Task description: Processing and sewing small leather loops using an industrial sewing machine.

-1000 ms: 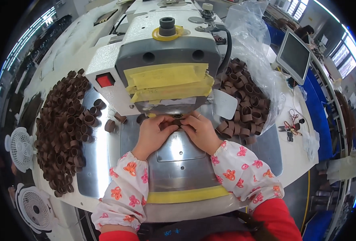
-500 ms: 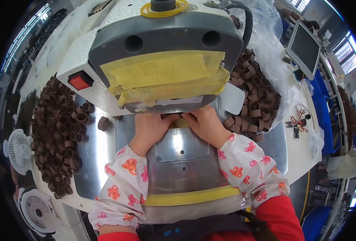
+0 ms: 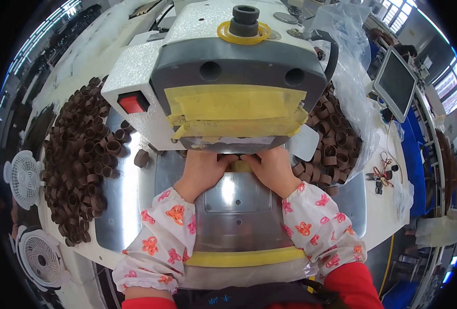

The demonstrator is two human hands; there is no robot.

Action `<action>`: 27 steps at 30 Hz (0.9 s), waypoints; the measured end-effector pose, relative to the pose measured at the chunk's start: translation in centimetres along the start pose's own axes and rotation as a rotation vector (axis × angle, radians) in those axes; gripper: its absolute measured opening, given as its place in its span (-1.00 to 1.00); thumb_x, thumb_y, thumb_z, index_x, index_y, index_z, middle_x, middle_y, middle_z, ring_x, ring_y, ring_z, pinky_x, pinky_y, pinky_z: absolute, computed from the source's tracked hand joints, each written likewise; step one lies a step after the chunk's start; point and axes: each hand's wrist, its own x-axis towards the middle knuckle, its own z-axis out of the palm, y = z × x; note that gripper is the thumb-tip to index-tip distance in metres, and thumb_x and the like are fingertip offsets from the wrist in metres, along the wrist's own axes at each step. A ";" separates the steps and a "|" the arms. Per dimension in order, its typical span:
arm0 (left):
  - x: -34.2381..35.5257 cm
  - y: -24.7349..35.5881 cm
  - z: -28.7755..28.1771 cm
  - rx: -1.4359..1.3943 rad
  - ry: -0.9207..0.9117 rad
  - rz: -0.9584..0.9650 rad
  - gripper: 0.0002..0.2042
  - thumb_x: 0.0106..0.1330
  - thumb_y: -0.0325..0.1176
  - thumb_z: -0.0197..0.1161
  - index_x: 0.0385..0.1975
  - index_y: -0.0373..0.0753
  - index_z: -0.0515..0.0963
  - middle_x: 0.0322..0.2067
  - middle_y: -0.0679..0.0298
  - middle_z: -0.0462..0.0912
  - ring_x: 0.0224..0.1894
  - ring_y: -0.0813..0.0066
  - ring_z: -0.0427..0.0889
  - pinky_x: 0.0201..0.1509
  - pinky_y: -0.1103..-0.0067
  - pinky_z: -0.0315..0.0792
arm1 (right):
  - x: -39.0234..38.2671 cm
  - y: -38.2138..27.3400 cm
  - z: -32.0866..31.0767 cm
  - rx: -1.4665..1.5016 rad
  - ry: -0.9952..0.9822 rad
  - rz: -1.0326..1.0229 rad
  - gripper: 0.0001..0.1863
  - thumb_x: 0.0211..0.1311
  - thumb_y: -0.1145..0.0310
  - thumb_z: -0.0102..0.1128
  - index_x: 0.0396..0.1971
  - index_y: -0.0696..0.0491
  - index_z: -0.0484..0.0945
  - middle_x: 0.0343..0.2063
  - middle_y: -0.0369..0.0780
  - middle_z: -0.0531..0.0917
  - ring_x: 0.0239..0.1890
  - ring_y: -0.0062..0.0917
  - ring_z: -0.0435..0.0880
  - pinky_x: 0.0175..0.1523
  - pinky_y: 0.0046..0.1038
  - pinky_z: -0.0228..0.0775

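Observation:
Both hands reach under the grey front of a white machine (image 3: 239,61), thumbs pointing toward each other. My left hand (image 3: 202,172) is closed, its fingertips mostly hidden beneath the machine head. Opposite it, my right hand (image 3: 274,171) is closed in the same way, thumb and forefinger pinched inward. A small dark edge shows between the thumbs, but what they hold is too hidden to name. Just below the thumbs sits a yellowish part (image 3: 239,166) of the machine, above a shiny metal plate (image 3: 239,193). Floral white sleeves cover both forearms.
Brown rings (image 3: 79,165) are heaped on the left, with one loose ring (image 3: 142,158) near the machine. More brown rings (image 3: 331,141) lie in a clear plastic bag (image 3: 349,98) on the right. A red switch (image 3: 133,103), a monitor (image 3: 395,82) and a white fan (image 3: 40,257) are around.
The view has shifted, so the machine appears lower and further right. Both hands stay at the same spot under the machine head, with thumbs still close together.

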 end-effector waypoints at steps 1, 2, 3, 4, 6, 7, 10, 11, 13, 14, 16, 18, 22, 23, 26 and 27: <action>0.1 0.0 0.0 0.027 0.028 0.048 -0.73 -0.08 -0.34 0.30 -0.32 -0.23 0.56 -0.30 0.15 0.58 -0.24 0.13 0.53 -0.18 0.37 0.39 | 0.1 0.1 0.0 -0.004 -0.009 0.016 -0.91 -0.14 0.38 0.23 -0.64 0.07 0.56 -0.60 -0.17 0.51 -0.49 -0.26 0.51 -0.39 -0.26 0.30; 0.1 0.0 0.0 0.047 0.028 0.081 -0.74 -0.07 -0.34 0.30 -0.33 -0.22 0.56 -0.31 0.16 0.58 -0.25 0.14 0.54 -0.19 0.37 0.39 | 0.1 0.2 0.0 -0.004 0.000 0.006 -0.91 -0.14 0.38 0.23 -0.64 0.07 0.56 -0.60 -0.17 0.51 -0.49 -0.26 0.51 -0.39 -0.26 0.30; 0.1 0.0 0.1 0.030 0.055 0.082 -0.74 -0.07 -0.35 0.30 -0.32 -0.22 0.56 -0.34 0.17 0.59 -0.27 0.14 0.54 -0.19 0.37 0.39 | 0.1 0.3 0.0 -0.020 0.001 -0.008 -0.90 -0.14 0.37 0.23 -0.65 0.07 0.56 -0.61 -0.16 0.51 -0.50 -0.26 0.50 -0.39 -0.26 0.28; 0.1 -0.1 0.0 0.038 0.082 0.099 -0.74 -0.07 -0.35 0.30 -0.32 -0.22 0.56 -0.34 0.17 0.59 -0.27 0.14 0.54 -0.19 0.37 0.39 | 0.2 0.3 0.1 -0.035 -0.002 -0.020 -0.89 -0.14 0.36 0.23 -0.66 0.08 0.57 -0.62 -0.16 0.51 -0.50 -0.25 0.49 -0.40 -0.26 0.27; -0.1 -0.1 0.1 -0.064 -0.040 -0.048 -0.72 -0.08 -0.35 0.30 -0.31 -0.22 0.56 -0.36 0.17 0.59 -0.29 0.13 0.55 -0.20 0.37 0.39 | 0.2 0.4 0.3 -0.015 0.002 -0.019 -0.88 -0.14 0.35 0.24 -0.66 0.08 0.56 -0.62 -0.15 0.50 -0.51 -0.24 0.49 -0.40 -0.26 0.25; -0.1 -0.2 0.1 -0.063 0.007 -0.020 -0.72 -0.08 -0.35 0.30 -0.31 -0.22 0.56 -0.36 0.17 0.59 -0.29 0.13 0.55 -0.20 0.37 0.39 | 0.2 0.4 0.4 -0.002 0.012 -0.024 -0.87 -0.14 0.35 0.24 -0.67 0.09 0.56 -0.62 -0.15 0.50 -0.52 -0.24 0.48 -0.40 -0.26 0.24; -0.2 -0.5 0.0 -0.018 0.011 -0.017 -0.70 -0.09 -0.35 0.31 -0.29 -0.23 0.54 -0.35 0.15 0.59 -0.30 0.12 0.54 -0.20 0.37 0.38 | 0.3 0.4 0.7 -0.058 0.005 -0.080 -0.88 -0.13 0.36 0.23 -0.67 0.09 0.56 -0.62 -0.16 0.51 -0.49 -0.26 0.48 -0.38 -0.27 0.21; -0.1 -0.5 0.0 -0.023 0.014 -0.026 -0.68 -0.09 -0.34 0.31 -0.28 -0.24 0.54 -0.36 0.14 0.59 -0.30 0.11 0.54 -0.20 0.37 0.38 | 0.4 0.4 0.7 -0.054 0.012 -0.077 -0.88 -0.13 0.36 0.23 -0.67 0.09 0.56 -0.62 -0.16 0.51 -0.49 -0.26 0.48 -0.38 -0.27 0.21; -0.1 -0.5 0.2 -0.029 0.002 -0.034 -0.67 -0.09 -0.34 0.32 -0.27 -0.24 0.53 -0.37 0.13 0.58 -0.31 0.11 0.54 -0.21 0.36 0.39 | 0.4 0.4 0.6 -0.039 0.002 -0.062 -0.90 -0.12 0.37 0.22 -0.66 0.08 0.56 -0.61 -0.18 0.51 -0.44 -0.30 0.49 -0.35 -0.30 0.21; 0.0 -0.4 0.3 -0.005 0.030 0.009 -0.66 -0.09 -0.34 0.32 -0.26 -0.25 0.52 -0.35 0.13 0.58 -0.29 0.11 0.54 -0.19 0.36 0.38 | 0.4 0.4 0.5 -0.038 0.002 -0.061 -0.90 -0.12 0.37 0.22 -0.66 0.08 0.56 -0.61 -0.18 0.51 -0.44 -0.30 0.49 -0.35 -0.30 0.21; -0.1 -0.2 0.3 0.016 0.059 0.043 -0.66 -0.09 -0.34 0.33 -0.26 -0.25 0.52 -0.34 0.12 0.58 -0.27 0.10 0.53 -0.18 0.35 0.37 | 0.3 0.3 0.2 -0.003 -0.030 -0.011 -0.91 -0.11 0.37 0.21 -0.65 0.07 0.57 -0.59 -0.20 0.52 -0.41 -0.33 0.48 -0.34 -0.32 0.20; -0.1 0.0 0.2 0.073 0.045 0.026 -0.66 -0.09 -0.34 0.33 -0.26 -0.26 0.52 -0.30 0.12 0.57 -0.21 0.08 0.51 -0.13 0.32 0.35 | 0.3 0.2 0.1 -0.004 -0.014 -0.036 -0.91 -0.12 0.37 0.22 -0.64 0.07 0.58 -0.59 -0.20 0.52 -0.41 -0.33 0.48 -0.33 -0.33 0.19; 0.0 0.0 -0.2 -0.056 -0.090 -0.184 -0.66 -0.10 -0.34 0.33 -0.27 -0.26 0.52 -0.29 0.11 0.57 -0.19 0.06 0.49 -0.11 0.31 0.33 | 0.6 0.0 0.4 -0.043 0.003 -0.068 -0.92 -0.12 0.38 0.22 -0.62 0.07 0.59 -0.60 -0.21 0.52 -0.41 -0.34 0.48 -0.32 -0.34 0.19; 0.0 0.0 -0.2 -0.029 -0.043 -0.102 -0.67 -0.10 -0.34 0.33 -0.28 -0.27 0.52 -0.30 0.12 0.57 -0.19 0.06 0.49 -0.12 0.31 0.33 | 0.5 0.0 0.5 -0.038 0.000 -0.061 -0.92 -0.12 0.38 0.22 -0.62 0.07 0.59 -0.60 -0.21 0.52 -0.41 -0.34 0.48 -0.32 -0.34 0.19; -0.1 0.0 0.2 -0.003 0.014 -0.018 -0.68 -0.09 -0.34 0.33 -0.29 -0.26 0.53 -0.32 0.12 0.57 -0.21 0.07 0.50 -0.13 0.32 0.33 | 0.2 0.3 0.6 -0.040 -0.025 -0.043 -0.92 -0.12 0.39 0.21 -0.63 0.07 0.59 -0.61 -0.21 0.52 -0.40 -0.34 0.48 -0.30 -0.34 0.18; -0.1 -0.1 0.3 0.005 0.015 -0.011 -0.68 -0.09 -0.34 0.32 -0.28 -0.26 0.53 -0.32 0.13 0.58 -0.21 0.07 0.50 -0.13 0.32 0.33 | 0.0 0.4 0.5 -0.023 -0.008 -0.036 -0.92 -0.11 0.38 0.21 -0.63 0.07 0.59 -0.61 -0.20 0.52 -0.40 -0.34 0.48 -0.30 -0.34 0.18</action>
